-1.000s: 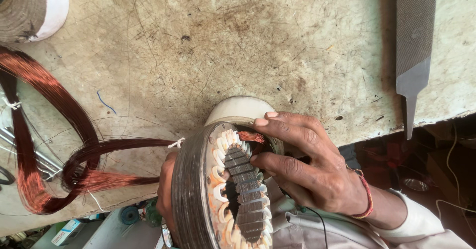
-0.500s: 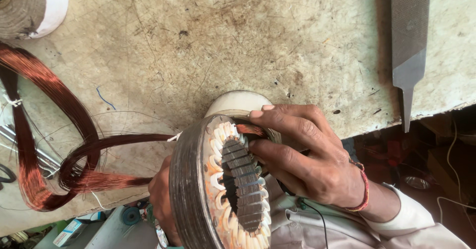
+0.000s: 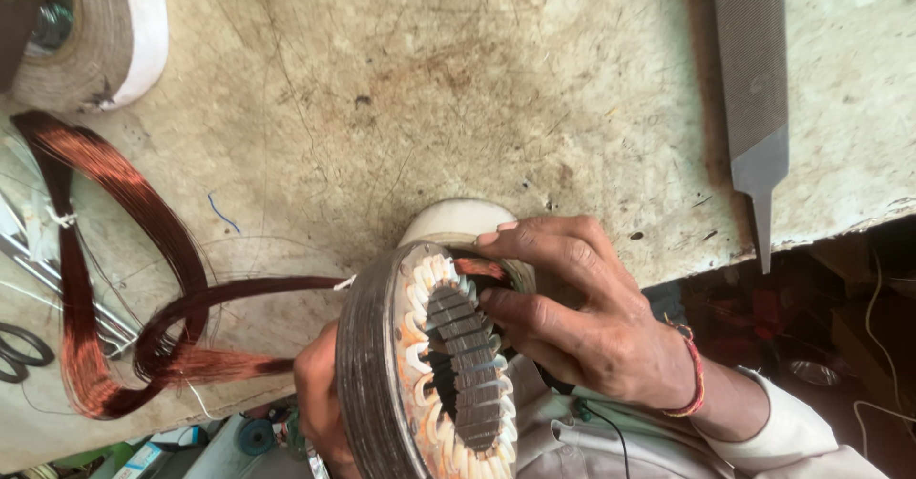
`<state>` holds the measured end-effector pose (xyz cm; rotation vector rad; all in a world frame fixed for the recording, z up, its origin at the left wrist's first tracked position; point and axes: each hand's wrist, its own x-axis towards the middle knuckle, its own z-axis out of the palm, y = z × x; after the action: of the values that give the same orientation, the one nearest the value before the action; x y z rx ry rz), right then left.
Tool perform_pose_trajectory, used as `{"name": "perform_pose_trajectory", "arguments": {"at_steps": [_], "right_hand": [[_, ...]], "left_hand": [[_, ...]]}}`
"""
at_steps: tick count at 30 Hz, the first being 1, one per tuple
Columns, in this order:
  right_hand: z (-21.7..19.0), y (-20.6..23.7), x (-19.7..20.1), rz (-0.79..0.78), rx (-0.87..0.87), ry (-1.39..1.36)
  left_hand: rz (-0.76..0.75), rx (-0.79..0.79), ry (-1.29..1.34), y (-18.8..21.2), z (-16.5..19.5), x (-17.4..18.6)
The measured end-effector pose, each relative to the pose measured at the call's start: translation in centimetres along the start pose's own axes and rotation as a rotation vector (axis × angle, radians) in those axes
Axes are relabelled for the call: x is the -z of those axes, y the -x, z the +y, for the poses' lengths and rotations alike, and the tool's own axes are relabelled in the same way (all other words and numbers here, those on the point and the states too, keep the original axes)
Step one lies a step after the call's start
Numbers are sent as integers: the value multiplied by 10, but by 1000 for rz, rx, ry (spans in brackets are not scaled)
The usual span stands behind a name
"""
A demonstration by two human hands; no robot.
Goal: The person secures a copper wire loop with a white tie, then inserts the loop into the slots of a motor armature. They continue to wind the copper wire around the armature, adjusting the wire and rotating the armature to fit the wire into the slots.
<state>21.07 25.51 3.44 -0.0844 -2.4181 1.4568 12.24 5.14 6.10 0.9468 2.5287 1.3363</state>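
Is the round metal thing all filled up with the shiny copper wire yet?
Not yet. Done: white liners sit in the stator slots. In hand: the right hand presses one copper coil into the top; the left hand steadies it. Left: most slots look bare, and looped wire waits on the bench.

The right hand [image 3: 592, 331] rests its fingers on the top of a round motor core [image 3: 429, 364], pressing a bundle of copper wire [image 3: 105, 279] into its slots, while the left hand [image 3: 320, 398] grips the core from below. The wire loops lie on the worn desk [image 3: 458, 88]. A metal file [image 3: 754, 88] and a tape roll [image 3: 91, 35] lie farther off.
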Motion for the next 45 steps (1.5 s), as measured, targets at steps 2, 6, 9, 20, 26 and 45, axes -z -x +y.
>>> {"name": "perform_pose_trajectory", "arguments": {"at_steps": [2,6,9,20,26,45], "right_hand": [[2,2,-1,-14,-3,-33],[5,4,-3,-9,-1,-59],[6,3,-5,22,1,-54],[21,5,-3,128,2,1],[24,13,-6,201,-21,214],[90,82,25,801,-979,-1732]], "left_hand": [[-1,5,7,-1,0,0],[-10,22,15,3,1,0],[-18,3,22,10,-4,2],[-108,-256,-56,16,-36,-13],[-38,-233,4,9,-29,-28],[70,-213,49,-5,-18,-46]]}}
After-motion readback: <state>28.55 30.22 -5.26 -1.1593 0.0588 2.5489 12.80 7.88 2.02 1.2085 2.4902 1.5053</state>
